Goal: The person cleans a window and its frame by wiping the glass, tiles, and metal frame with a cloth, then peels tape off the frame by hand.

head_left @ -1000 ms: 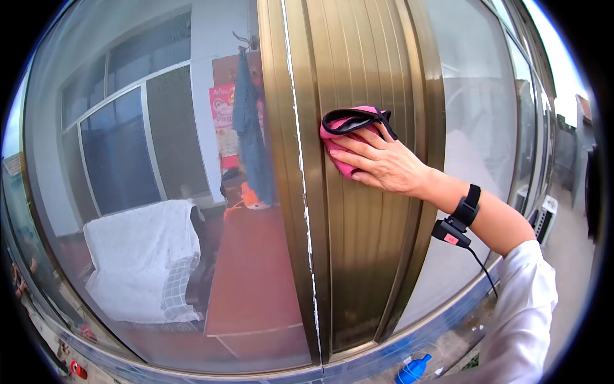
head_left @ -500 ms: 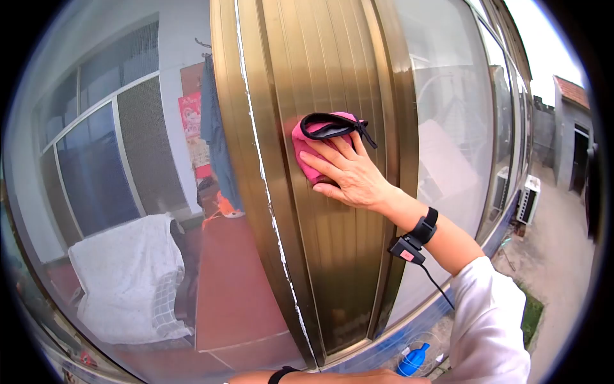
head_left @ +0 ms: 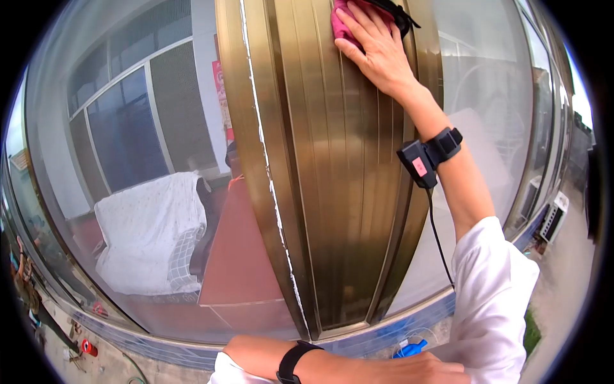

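Note:
My right hand (head_left: 382, 56) is high on the bronze metal panel (head_left: 345, 192), fingers stretched over a pink cloth with black trim (head_left: 348, 22) and pressing it flat to the surface. The cloth's upper part is cut off by the frame's top edge. A black strap with a small box (head_left: 427, 157) is on the right wrist, and a cable hangs from it. Low in view, my left hand (head_left: 425, 371) lies across in front of me beside the white right sleeve. Its fingers look curled; the lower frame edge hides what they may hold.
Glass panes flank the panel; behind the left one shows a seat draped with a white cloth (head_left: 150, 237). A blue plastic object (head_left: 409, 349) lies by the tiled base (head_left: 364, 339). Outside at right stands a white air-conditioner unit (head_left: 554, 217); a red can (head_left: 89, 347) is lower left.
My right hand and the pink cloth have slid up the panel and slightly right. More of my left forearm shows at the bottom, and the view has shifted.

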`<action>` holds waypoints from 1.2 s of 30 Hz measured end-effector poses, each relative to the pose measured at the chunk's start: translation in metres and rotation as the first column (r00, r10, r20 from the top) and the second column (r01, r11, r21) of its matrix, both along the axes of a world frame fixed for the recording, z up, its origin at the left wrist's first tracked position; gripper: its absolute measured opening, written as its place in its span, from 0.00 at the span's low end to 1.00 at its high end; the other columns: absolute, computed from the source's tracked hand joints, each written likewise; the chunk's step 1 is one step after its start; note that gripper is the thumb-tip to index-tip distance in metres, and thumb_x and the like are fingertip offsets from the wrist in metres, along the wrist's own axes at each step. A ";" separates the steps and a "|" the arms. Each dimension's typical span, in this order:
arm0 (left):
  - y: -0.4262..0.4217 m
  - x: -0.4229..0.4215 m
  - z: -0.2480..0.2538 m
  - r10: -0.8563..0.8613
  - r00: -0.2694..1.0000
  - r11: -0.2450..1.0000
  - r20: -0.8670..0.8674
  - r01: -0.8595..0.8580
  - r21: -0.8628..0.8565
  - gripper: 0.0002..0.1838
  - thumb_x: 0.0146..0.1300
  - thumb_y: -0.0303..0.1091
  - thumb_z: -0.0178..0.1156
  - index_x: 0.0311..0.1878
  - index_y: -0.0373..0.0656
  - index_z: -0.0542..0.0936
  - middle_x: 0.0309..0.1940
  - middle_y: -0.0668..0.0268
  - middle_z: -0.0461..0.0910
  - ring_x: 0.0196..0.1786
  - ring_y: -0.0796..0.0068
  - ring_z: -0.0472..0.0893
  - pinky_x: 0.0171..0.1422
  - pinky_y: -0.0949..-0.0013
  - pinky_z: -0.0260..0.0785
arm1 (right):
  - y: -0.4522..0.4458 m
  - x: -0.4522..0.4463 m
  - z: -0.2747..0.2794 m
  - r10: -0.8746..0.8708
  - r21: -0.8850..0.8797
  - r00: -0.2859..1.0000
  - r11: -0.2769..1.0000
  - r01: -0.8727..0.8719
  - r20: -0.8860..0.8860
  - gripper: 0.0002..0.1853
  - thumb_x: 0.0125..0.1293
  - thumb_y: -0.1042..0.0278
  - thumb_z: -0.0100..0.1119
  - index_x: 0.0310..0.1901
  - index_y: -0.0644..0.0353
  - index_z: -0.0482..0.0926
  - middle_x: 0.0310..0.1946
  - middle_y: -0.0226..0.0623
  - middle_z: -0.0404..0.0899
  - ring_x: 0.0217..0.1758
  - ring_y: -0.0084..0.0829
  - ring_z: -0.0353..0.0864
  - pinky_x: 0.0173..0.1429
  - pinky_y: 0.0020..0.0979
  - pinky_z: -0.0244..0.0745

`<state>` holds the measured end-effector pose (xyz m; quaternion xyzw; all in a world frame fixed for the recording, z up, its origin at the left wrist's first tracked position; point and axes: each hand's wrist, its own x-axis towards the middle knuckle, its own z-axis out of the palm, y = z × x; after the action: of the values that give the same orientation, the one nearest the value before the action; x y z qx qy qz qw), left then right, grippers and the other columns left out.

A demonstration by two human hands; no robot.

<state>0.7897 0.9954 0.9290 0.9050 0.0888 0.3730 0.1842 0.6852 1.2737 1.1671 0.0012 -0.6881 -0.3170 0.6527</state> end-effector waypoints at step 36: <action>0.051 -0.186 0.117 0.692 0.212 -0.400 0.690 -0.683 0.611 0.12 0.54 0.23 0.63 0.44 0.43 0.83 0.46 0.65 0.82 0.52 0.62 0.81 0.63 0.53 0.68 | -0.072 -0.022 -0.167 0.218 -0.218 0.968 0.958 -0.187 0.126 0.26 0.65 0.56 0.60 0.65 0.49 0.73 0.67 0.30 0.68 0.72 0.41 0.60 0.73 0.61 0.45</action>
<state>0.6041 1.0464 1.0459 0.5435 0.4109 0.3655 -0.6342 0.6634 1.2019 1.0006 0.0286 -0.7600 -0.1751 0.6253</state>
